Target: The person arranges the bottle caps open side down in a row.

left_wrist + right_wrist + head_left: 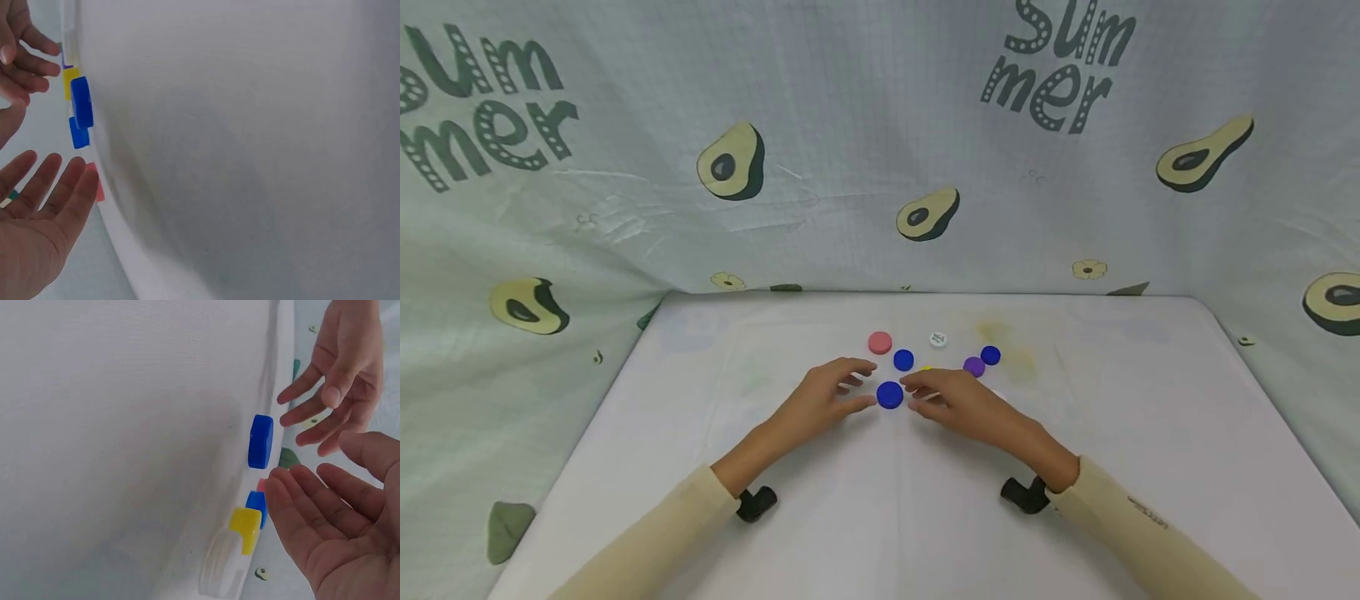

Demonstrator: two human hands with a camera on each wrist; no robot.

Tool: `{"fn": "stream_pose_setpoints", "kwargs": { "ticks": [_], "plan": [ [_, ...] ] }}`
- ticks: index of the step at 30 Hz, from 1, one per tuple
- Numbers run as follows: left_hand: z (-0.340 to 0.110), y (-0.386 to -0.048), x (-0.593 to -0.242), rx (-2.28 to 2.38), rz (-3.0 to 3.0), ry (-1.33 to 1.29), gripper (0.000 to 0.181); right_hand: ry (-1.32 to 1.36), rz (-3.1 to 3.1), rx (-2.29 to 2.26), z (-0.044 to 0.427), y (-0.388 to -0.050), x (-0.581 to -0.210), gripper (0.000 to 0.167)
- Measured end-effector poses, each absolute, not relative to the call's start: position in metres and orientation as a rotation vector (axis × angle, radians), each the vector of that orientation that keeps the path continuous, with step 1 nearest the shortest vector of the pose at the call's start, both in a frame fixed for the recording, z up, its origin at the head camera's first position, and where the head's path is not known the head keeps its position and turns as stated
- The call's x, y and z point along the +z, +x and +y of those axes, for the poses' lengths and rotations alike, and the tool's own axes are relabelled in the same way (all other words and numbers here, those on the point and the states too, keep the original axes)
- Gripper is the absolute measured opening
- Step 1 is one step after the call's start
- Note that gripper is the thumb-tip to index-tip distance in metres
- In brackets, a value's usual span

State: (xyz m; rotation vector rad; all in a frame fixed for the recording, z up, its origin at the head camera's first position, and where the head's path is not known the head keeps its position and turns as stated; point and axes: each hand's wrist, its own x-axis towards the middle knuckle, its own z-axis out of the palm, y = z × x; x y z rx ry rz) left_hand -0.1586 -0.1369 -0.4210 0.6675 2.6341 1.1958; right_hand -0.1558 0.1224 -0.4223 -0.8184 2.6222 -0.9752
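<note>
Head view is being lit evenly; soft shadows are being cast on table [880,533]; wrist views are being rendered dimmer, greyer.
</note>
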Motion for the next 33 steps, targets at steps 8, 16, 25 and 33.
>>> {"fn": "stream_pose_setpoints", "kwargs": {
  "ticks": [8,16,25,33],
  "plan": [
    [-0.135,-0.171,-0.431,1.201,2.605,0.600,0.046,-0.800,2.684,-0.995,0.106,-0.167,-0.431,0.031],
    [-0.131,-0.184,-0.438,1.217,2.559,0.630,0.039,-0.668,2.750,-0.902,0.095,-0.173,-0.432,0.025],
    [-0.129,-0.189,-0.442,1.206,2.541,0.645,0.035,-0.558,2.777,-0.871,0.086,-0.172,-0.430,0.023],
    [-0.127,-0.188,-0.446,1.206,2.571,0.641,0.031,-0.461,2.757,-0.886,0.083,-0.172,-0.433,0.027]
  ]
}}
